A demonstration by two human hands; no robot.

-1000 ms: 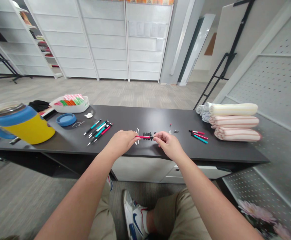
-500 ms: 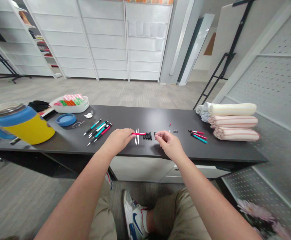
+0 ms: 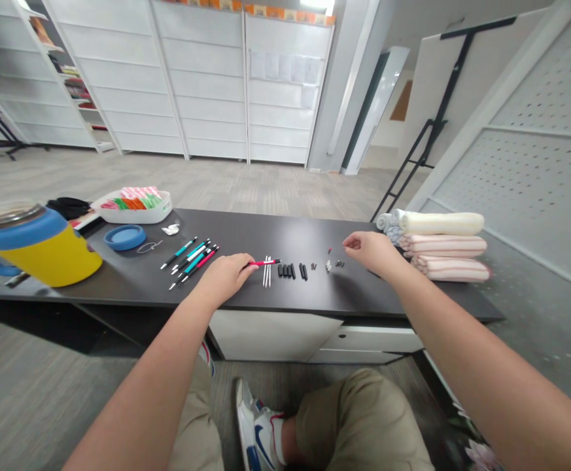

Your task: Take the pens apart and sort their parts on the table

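Note:
My left hand (image 3: 229, 278) is closed round a red pen barrel (image 3: 264, 263), which points right above a few thin white refills (image 3: 267, 275). My right hand (image 3: 371, 250) hovers over the right half of the table, fingertips pinched together; whether anything sits between them I cannot make out. Between the hands lie several short black grips (image 3: 286, 271), two black tubes (image 3: 303, 271), tiny metal bits (image 3: 313, 267), small white pieces (image 3: 329, 266) and small dark pieces (image 3: 340, 263). Left of my left hand is a group of click pens (image 3: 194, 260) in teal, white, black and red.
The dark table (image 3: 246, 226) carries a yellow and blue mug (image 3: 50, 252), a blue lid (image 3: 125, 237), a white basket (image 3: 160, 212) of colourful packets and a crumpled white scrap (image 3: 171, 229) on the left. Rolled towels (image 3: 445, 245) are stacked at the right end.
My right hand has moved right and away from the black parts, now covering the place where loose red and teal barrels lay. My left hand still holds the red barrel, slightly further left.

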